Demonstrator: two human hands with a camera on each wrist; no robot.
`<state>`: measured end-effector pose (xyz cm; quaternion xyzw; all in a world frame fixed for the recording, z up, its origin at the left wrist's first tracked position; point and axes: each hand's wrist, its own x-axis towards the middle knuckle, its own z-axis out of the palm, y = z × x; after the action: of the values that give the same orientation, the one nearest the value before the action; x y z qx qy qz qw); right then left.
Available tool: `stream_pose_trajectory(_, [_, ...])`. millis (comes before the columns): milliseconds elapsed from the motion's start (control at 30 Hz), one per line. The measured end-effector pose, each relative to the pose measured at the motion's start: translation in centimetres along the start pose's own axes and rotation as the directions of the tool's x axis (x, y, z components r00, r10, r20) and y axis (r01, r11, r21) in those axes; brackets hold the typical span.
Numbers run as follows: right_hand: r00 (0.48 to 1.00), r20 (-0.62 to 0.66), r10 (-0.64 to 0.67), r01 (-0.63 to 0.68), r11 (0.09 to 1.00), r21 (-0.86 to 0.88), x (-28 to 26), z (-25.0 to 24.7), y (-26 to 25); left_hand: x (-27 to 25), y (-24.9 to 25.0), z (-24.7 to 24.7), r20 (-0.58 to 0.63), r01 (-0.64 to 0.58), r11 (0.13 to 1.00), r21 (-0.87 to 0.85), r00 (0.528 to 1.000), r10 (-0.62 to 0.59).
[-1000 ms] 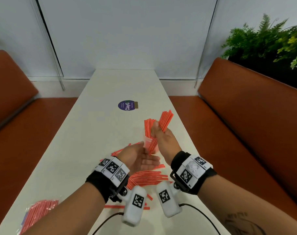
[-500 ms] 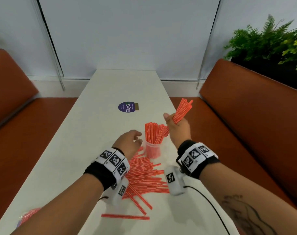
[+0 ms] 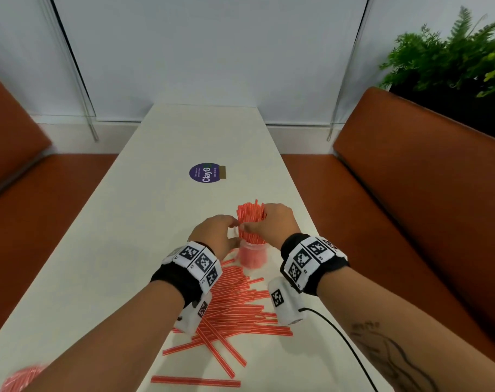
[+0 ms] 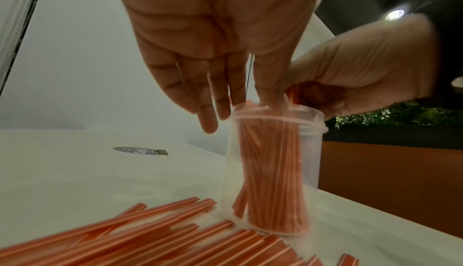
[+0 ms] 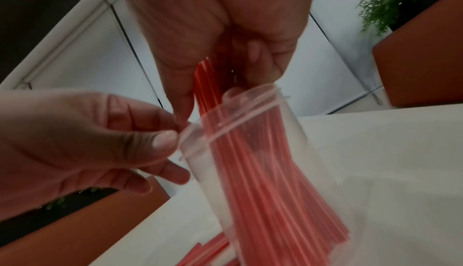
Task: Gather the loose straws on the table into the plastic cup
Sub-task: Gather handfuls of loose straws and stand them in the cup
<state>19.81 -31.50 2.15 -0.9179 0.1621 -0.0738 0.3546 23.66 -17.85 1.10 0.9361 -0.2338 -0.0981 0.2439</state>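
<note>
A clear plastic cup [image 3: 253,257] stands upright on the white table [image 3: 133,250], holding a bunch of red striped straws [image 3: 250,215]. My left hand [image 3: 233,232] pinches the cup's rim [image 4: 278,111] from the left, thumb at the edge and fingers outside. My right hand [image 3: 257,222] grips the bundle of straws [image 5: 203,84] from above, their lower ends down in the cup [image 5: 250,151]. A pile of loose straws [image 3: 235,304] lies on the table just in front of the cup, partly under my wrists. One single straw [image 3: 195,381] lies nearest to me.
A purple round sticker [image 3: 205,172] sits further up the table. A bag of red straws [image 3: 17,377] shows at the near left edge. Orange benches [image 3: 410,207] flank the narrow table, and a plant [image 3: 452,58] stands at the back right. A black cable [image 3: 348,343] trails from my right wrist.
My right hand has come down and left with its bundle, which now stands in the cup. My left hand has moved onto the cup's rim.
</note>
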Motion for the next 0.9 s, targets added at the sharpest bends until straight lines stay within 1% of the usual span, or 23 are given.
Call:
stream_pose_trajectory(67, [0.999,-0.031,0.033,-0.033,0.999,0.020,-0.2,-0.4,0.4,0.0,0.0,0.1,0.000,-0.006,1.000,-0.007,1.000,0.006])
stream_pose_trajectory(133, [0.994,-0.089,0.064,-0.060,0.997,0.041,-0.4,-0.7,0.9,0.1,0.0,0.1,-0.003,-0.013,1.000,-0.011,1.000,0.013])
stream_pose_trajectory(200, [0.987,-0.144,0.066,-0.058,0.997,0.057,-0.5,-0.8,1.3,0.1,-0.1,0.1,-0.003,-0.017,1.000,-0.013,1.000,0.017])
stream_pose_trajectory(267, [0.980,-0.197,0.030,-0.020,0.998,0.053,-0.6,-0.7,1.4,0.2,-0.1,0.2,-0.001,-0.014,1.000,-0.016,1.000,0.014])
stream_pose_trajectory(300, [0.973,-0.230,-0.003,0.007,1.000,0.020,-0.6,-0.7,1.4,0.3,0.0,0.3,-0.007,-0.012,1.000,-0.020,1.000,0.012])
stream_pose_trajectory(367, [0.950,-0.296,-0.098,0.069,0.992,-0.105,-0.8,-0.5,1.6,0.5,0.3,0.3,-0.046,-0.036,0.999,-0.030,0.998,0.035])
stream_pose_trajectory(400, [0.942,-0.304,-0.141,0.092,0.981,-0.168,-0.8,-0.4,1.7,0.6,0.5,0.2,-0.067,-0.068,0.998,-0.013,0.996,0.067])
stream_pose_trajectory(433, [0.947,-0.277,-0.164,0.106,0.971,-0.213,-0.8,-0.3,1.9,0.8,0.7,0.2,-0.074,-0.110,0.993,0.032,0.991,0.112])
stream_pose_trajectory(500, [0.972,-0.146,-0.183,0.138,0.952,-0.275,-0.8,0.3,2.4,1.2,1.1,0.2,-0.038,-0.180,0.972,0.151,0.981,0.188])
stream_pose_trajectory(567, [0.980,-0.006,-0.197,0.183,0.924,-0.337,-0.9,0.9,3.0,1.6,1.4,0.1,0.031,-0.214,0.949,0.233,0.977,0.213])
stream_pose_trajectory(600, [0.978,0.037,-0.204,0.204,0.914,-0.351,-0.9,1.0,3.2,1.8,1.6,0.2,0.060,-0.227,0.940,0.256,0.974,0.219])
stream_pose_trajectory(667, [0.972,0.058,-0.226,0.232,0.918,-0.322,-0.9,0.9,3.4,2.0,1.7,0.2,0.077,-0.246,0.930,0.272,0.969,0.234])
stream_pose_trajectory(767, [0.966,-0.033,-0.258,0.242,0.937,-0.252,-0.7,0.6,3.6,2.0,1.6,0.4,0.031,-0.252,0.932,0.261,0.967,0.253])
stream_pose_trajectory(800, [0.965,-0.031,-0.260,0.244,0.937,-0.251,-0.6,0.6,3.6,2.1,1.6,0.5,0.034,-0.251,0.932,0.261,0.967,0.251])
stream_pose_trajectory(900, [0.967,0.079,-0.241,0.253,0.920,-0.298,-0.5,0.9,3.8,2.3,1.6,0.8,0.115,-0.279,0.911,0.304,0.960,0.256])
